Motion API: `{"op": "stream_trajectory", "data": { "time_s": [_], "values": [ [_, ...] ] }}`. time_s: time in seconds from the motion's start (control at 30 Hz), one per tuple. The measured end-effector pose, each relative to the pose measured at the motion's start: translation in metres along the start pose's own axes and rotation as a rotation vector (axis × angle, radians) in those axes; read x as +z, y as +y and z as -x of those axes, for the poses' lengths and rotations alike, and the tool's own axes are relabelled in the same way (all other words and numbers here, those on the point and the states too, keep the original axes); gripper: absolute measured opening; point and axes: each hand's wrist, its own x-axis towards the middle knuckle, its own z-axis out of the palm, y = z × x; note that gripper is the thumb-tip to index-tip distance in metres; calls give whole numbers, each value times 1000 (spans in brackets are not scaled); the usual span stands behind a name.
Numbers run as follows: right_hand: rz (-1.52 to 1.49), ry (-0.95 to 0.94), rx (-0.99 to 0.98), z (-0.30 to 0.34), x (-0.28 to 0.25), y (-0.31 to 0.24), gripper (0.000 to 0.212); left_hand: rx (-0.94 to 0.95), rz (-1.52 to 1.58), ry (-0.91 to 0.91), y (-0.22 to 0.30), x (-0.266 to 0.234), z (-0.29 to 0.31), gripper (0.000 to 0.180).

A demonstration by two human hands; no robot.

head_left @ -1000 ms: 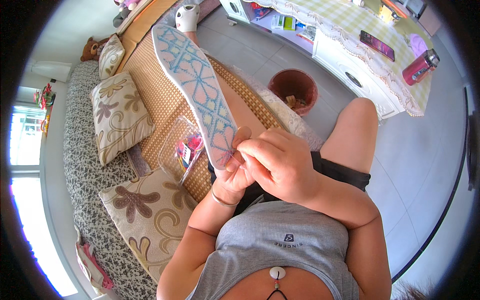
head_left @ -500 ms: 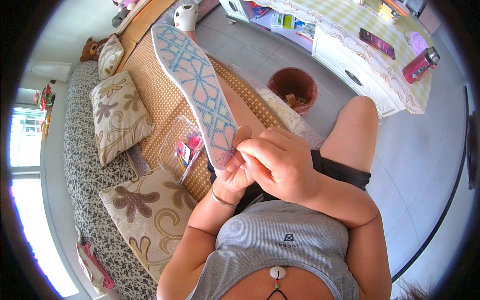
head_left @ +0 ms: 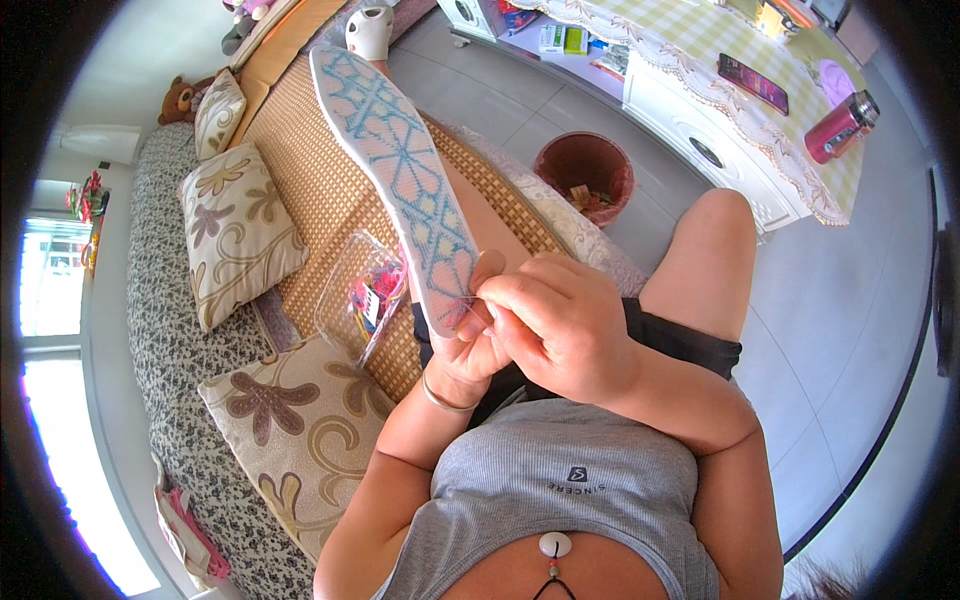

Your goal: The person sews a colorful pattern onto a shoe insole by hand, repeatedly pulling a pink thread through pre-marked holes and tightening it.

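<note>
An embroidered insole (head_left: 405,185), white-edged with blue and pale pink stitching, points away from me, its near end by my hands. My left hand (head_left: 468,358) is closed around that near end, fingers behind and thumb at the edge. My right hand (head_left: 568,325) is closed in a pinch at the insole's right edge, on a thin needle (head_left: 468,298) that shows only as a fine light line. A patch of pink stitches lies beside the pinch. The fingertips of both hands nearly touch and partly hide each other.
Left of the insole, a clear plastic box (head_left: 345,310) of colourful threads lies on the woven mat (head_left: 300,130). Cushions (head_left: 245,235) lie along the sofa. A dark red bin (head_left: 585,165) stands on the floor. A phone (head_left: 753,84) and flask (head_left: 842,127) are on the cloth-covered table (head_left: 690,50).
The insole has turned slightly, its far end shifting a little to the right and its face looking narrower. Both hands keep nearly the same place and grip.
</note>
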Motion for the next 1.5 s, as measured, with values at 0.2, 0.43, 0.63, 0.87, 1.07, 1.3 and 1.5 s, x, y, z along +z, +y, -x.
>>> {"op": "stream_trajectory", "data": {
  "time_s": [0.2,0.43,0.63,0.87,1.07,1.3,1.5],
  "values": [
    [-34,-36,98,3,-3,5,14,166,-329,123,-12,29,-5,17],
    [-758,-109,761,25,-15,32,7,198,-770,62,-4,33,8,13],
    [-881,-143,814,27,-18,36,10,223,-909,72,-7,36,13,9],
    [-931,-112,837,42,-9,53,14,209,-895,98,-8,38,15,11],
    [-1049,-89,858,45,-8,56,19,197,-888,71,-7,35,17,14],
    [-1280,-17,918,44,-6,51,24,199,-840,77,-13,32,17,14],
    [-999,-48,852,43,-8,42,14,183,-816,96,-9,25,15,16]
  ]
}}
